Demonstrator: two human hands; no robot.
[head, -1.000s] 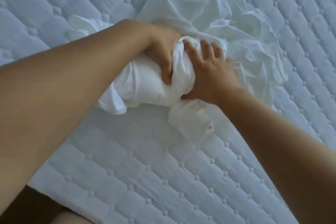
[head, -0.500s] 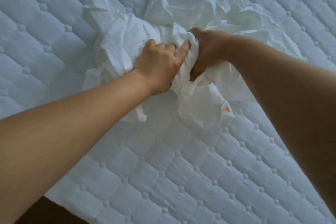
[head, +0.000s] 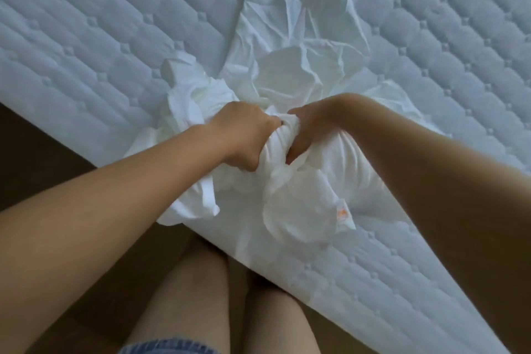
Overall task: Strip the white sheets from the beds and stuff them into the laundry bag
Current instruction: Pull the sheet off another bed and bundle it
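Observation:
A crumpled white sheet lies bunched on the quilted mattress, trailing back toward the top of the view. Its near end is gathered into a thick wad at the mattress edge, with a small orange-marked tag hanging from it. My left hand grips the wad from the left with fingers curled into the cloth. My right hand clutches the same wad from the right, touching the left hand. No laundry bag is in view.
The mattress edge runs diagonally from left to lower right. Below it is dark brown floor. My bare legs and a strip of denim shorts stand close against the bed.
Both hands have drawn the bunched sheet toward the mattress edge and nearer to me. The sheet behind is stretched longer. The bed edge, floor and my legs have come into view.

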